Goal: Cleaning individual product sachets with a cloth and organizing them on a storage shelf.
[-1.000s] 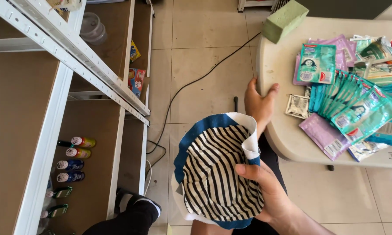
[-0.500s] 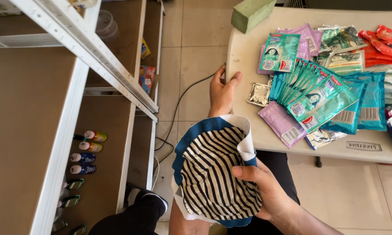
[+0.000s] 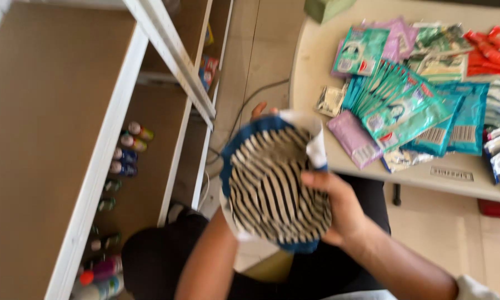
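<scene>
I hold a round bag (image 3: 275, 186) with black-and-white stripes inside and a blue rim, its mouth open toward me. My right hand (image 3: 339, 208) grips its right edge, thumb over the rim. My left hand (image 3: 259, 110) is behind the bag's far edge; only fingertips show above the rim, and my left forearm runs up under the bag. To the right lies a beige table (image 3: 316, 66) covered with teal sachets (image 3: 400, 108) and a purple sachet (image 3: 353, 138) near its front edge.
A white-framed shelf unit (image 3: 166, 50) with brown boards stands at the left, with several small bottles (image 3: 130, 147) on a lower shelf. A dark cable (image 3: 244, 108) trails over the tiled floor. A green box (image 3: 325, 8) sits at the table's far corner. Red packets (image 3: 491, 47) lie far right.
My left hand left the table edge and went behind the bag's far rim. The bag rose slightly and the view shifted so the table sits further right.
</scene>
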